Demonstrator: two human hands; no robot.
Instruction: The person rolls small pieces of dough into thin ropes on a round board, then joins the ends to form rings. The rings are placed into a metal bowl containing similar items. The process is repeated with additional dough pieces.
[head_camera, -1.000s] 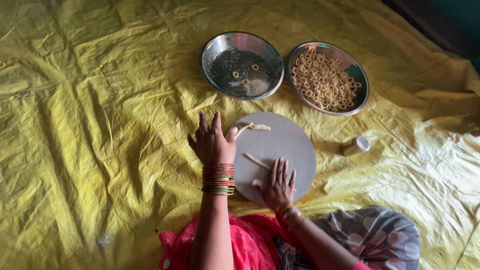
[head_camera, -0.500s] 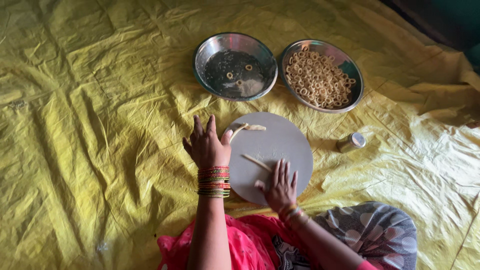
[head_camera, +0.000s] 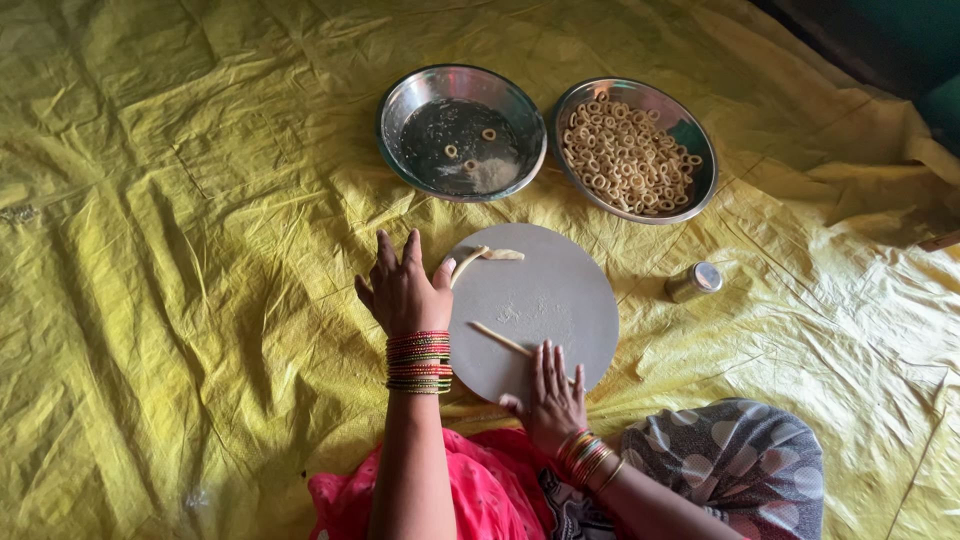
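Yellow sheeting (head_camera: 180, 250) is lying under a round board (head_camera: 545, 300); the left hand (head_camera: 402, 292), fingers spread, is touching a curved dough strip (head_camera: 470, 262). The right hand (head_camera: 548, 398) is pressing flat, ungripped, on a thin dough rope (head_camera: 500, 340).

On a yellow sheet (head_camera: 180, 250), the left hand (head_camera: 405, 290) touches a dough strip (head_camera: 470, 262) at the edge of a round board (head_camera: 545, 290), while the right hand (head_camera: 550, 400) lies flat on another dough strip (head_camera: 500, 338), with two metal bowls (head_camera: 462, 132) beyond.

Soft, even daylight falls over the yellow sheet (head_camera: 200, 250), its creases casting faint shadows. The two steel bowls (head_camera: 462, 132) show mild glare on their rims. Beyond the bowls, the upper right corner is dark. Focus is sharp, with no visible blur.
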